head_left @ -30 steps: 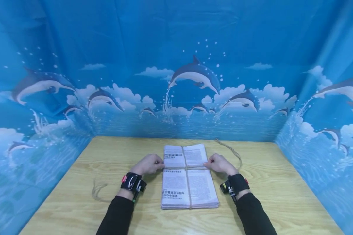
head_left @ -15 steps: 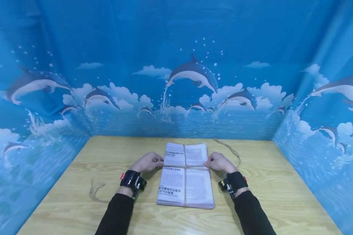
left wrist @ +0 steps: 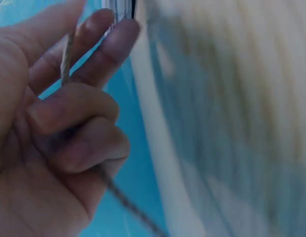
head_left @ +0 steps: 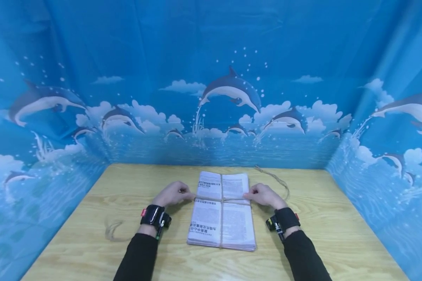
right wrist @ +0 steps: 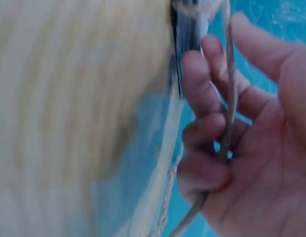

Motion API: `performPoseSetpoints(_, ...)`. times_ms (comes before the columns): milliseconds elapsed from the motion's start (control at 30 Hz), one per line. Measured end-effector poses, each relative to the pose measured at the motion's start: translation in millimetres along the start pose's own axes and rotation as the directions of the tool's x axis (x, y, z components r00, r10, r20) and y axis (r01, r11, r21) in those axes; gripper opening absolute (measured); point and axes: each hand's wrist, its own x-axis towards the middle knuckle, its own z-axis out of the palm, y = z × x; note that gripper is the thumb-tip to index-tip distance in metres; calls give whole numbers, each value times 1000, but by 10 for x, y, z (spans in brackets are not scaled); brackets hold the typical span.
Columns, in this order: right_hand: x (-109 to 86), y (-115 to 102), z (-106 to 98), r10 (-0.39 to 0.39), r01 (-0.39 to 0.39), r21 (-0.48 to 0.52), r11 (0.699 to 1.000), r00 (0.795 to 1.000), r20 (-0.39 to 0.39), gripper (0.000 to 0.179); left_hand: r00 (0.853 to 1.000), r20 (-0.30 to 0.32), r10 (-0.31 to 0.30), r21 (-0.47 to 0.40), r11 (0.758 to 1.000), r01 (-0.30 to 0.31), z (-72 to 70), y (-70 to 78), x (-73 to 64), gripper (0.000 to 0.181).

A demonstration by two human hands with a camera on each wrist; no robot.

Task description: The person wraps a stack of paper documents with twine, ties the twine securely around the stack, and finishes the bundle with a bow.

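A stack of folded newspapers [head_left: 205,222] lies on the table, with brown twine [head_left: 221,228] crossing over its top lengthwise and sideways. At the stack's left edge, my left hand [head_left: 174,194] grips one end of the twine. Its ring and little fingers curl round the cord [left wrist: 133,210] in the left wrist view. On the opposite edge my right hand [head_left: 265,196] holds the other end, the thumb at the paper's side. In the right wrist view that strand [right wrist: 231,74] runs down the palm under the curled lower fingers.
A loose twine tail [head_left: 114,230] trails on the wooden table [head_left: 102,195] left of the left wrist. Another tail [head_left: 276,178] curves behind the right hand. Blue dolphin-print curtains [head_left: 211,148] stand along the table's back and sides.
The stack has turned a little, its near edge swinging left. My left hand has drawn slightly left, away from the stack, while the right hand stays at the right edge.
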Motion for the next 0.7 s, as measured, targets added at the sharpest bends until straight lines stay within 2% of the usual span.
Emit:
performPoseSetpoints(133,-34,84,-105,-57,57,32,998,998,17,24,999,-32,-9,-13,1000,9,-100,-13,-69,16)
performPoseSetpoints(267,-75,155,-236,-97,96,51,994,995,8,15,993,-114,9,-1,1000,-9,-195,-39,-110,18)
performPoseSetpoints(333,-109,186,-306,-102,101,50,994,994,23,15,987,-159,25,23,1000,-21,-230,-45,-111,20)
performPoseSetpoints(467,-193,236,-418,-52,52,0,999,998,27,14,971,-230,61,111,993,-36,-250,-30,-76,23)
performPoseSetpoints(567,-244,249,-466,3,-3,-27,1000,1000,-17,14,958,-280,68,233,972,-1,-226,18,-50,24)
performPoseSetpoints(667,-265,247,-481,51,-54,-36,998,996,-69,14,942,-330,55,347,935,67,-168,89,-35,23)
performPoseSetpoints(700,-268,246,-481,52,-55,-37,998,996,-73,14,941,-335,39,365,926,91,-139,115,-27,23)
